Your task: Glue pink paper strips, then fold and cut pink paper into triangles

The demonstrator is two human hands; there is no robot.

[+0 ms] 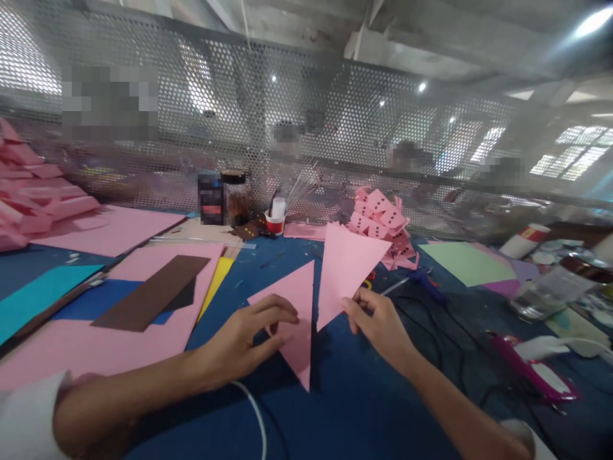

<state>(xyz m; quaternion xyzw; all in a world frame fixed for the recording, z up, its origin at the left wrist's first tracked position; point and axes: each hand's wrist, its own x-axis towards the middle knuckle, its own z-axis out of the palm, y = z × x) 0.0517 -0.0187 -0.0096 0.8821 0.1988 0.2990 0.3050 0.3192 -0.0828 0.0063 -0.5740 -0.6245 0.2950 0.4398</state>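
Note:
Between thumb and fingers of my right hand (378, 322) is the lower edge of a pink paper piece (347, 271), raised off the table and tilted. A second pink paper triangle (299, 338) lies on the blue tabletop (335, 415) just to its left, with a narrow gap between the two. My left hand (258, 332) rests over that triangle's left part, its fingers apart and slightly curled, covering some of the paper. Behind the raised piece stands a heap of pink folded paper with dark dots (380, 217).
At left lie pink sheets (138, 345), a brown strip (153, 294) and a turquoise strip (48, 294). A red-and-white cup (275, 222) and a dark-lidded jar (236, 198) stand along the perforated screen (325, 121). Rightward are a glue gun (428, 284), cables, a magenta power strip (536, 367) and a glass jar (550, 291).

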